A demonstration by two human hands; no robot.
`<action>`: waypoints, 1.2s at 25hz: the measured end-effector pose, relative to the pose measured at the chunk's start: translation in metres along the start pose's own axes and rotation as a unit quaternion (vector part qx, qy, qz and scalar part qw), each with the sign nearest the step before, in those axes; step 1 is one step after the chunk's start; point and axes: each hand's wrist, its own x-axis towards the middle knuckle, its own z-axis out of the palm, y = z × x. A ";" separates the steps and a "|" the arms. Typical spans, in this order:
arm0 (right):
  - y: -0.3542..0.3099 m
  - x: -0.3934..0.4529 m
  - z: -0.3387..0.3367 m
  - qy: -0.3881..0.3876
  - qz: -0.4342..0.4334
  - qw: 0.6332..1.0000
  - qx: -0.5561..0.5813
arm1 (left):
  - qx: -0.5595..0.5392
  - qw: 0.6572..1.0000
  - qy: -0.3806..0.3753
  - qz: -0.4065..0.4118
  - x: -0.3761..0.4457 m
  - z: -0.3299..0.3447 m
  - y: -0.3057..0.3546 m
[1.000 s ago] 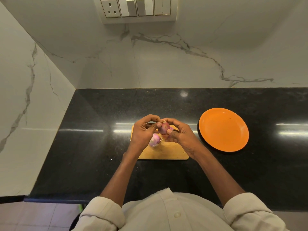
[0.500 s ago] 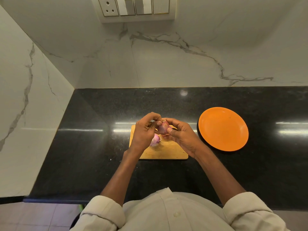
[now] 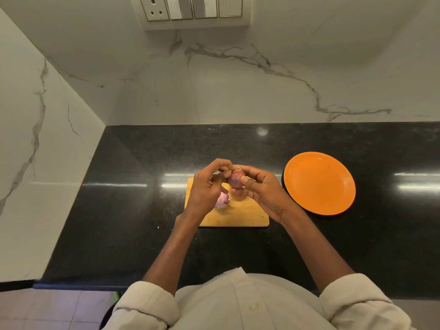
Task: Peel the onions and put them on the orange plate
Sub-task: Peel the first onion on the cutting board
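Onion (image 3: 235,179) unchanged, still gripped by both hands (image 3: 238,189).

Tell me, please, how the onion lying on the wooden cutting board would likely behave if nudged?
The pale purple onion looks rounded, so it would probably roll across the flat wooden cutting board. Its loose papery skin may slip or tear under fingers. It seems small, likely light.

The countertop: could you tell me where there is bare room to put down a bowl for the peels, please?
Bare black countertop lies left of the cutting board, between board and side wall, and in the strip behind board and orange plate up to the back wall. The board itself is crowded: both hands work an onion above it, another onion lies there.
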 end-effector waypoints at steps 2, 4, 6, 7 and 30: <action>0.001 0.001 -0.002 0.003 0.000 1.000 -0.010 | -0.005 1.000 -0.014 -0.009 0.000 -0.003 0.001; 0.000 0.001 -0.002 0.002 0.003 0.999 -0.034 | 0.009 1.000 -0.025 -0.008 0.001 -0.006 0.002; -0.001 0.001 -0.002 0.003 0.005 0.998 -0.057 | 0.046 0.998 -0.037 0.007 0.004 -0.010 0.002; -0.001 0.001 -0.002 0.004 0.007 0.998 -0.063 | 0.065 0.997 -0.047 0.012 0.006 -0.011 0.003; -0.006 0.001 0.016 0.125 -0.025 0.991 -0.040 | -0.102 0.983 0.073 -0.136 0.004 0.013 0.013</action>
